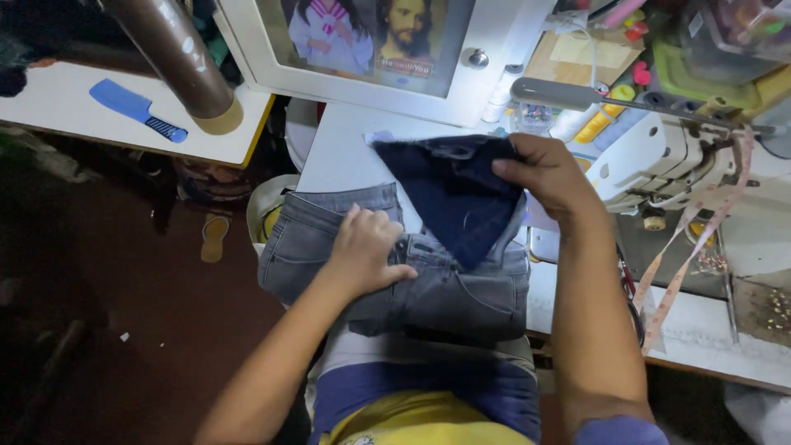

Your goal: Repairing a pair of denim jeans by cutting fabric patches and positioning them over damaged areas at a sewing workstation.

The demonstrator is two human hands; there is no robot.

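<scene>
A pair of grey jeans (461, 288) lies folded across the near edge of the white sewing table (346, 148), its waistband to the left. My left hand (367, 251) presses down on the jeans near the waistband, fingers curled. My right hand (544, 177) pinches the upper right corner of a dark navy piece of denim (453, 194), a triangle whose point hangs down onto the jeans.
A white sewing machine (659, 161) stands right of my right hand, with a measuring tape (692, 247) draped over it. Thread spools (597, 124) and a framed picture (371, 41) stand at the back. A blue comb (136, 109) lies on a side table at left.
</scene>
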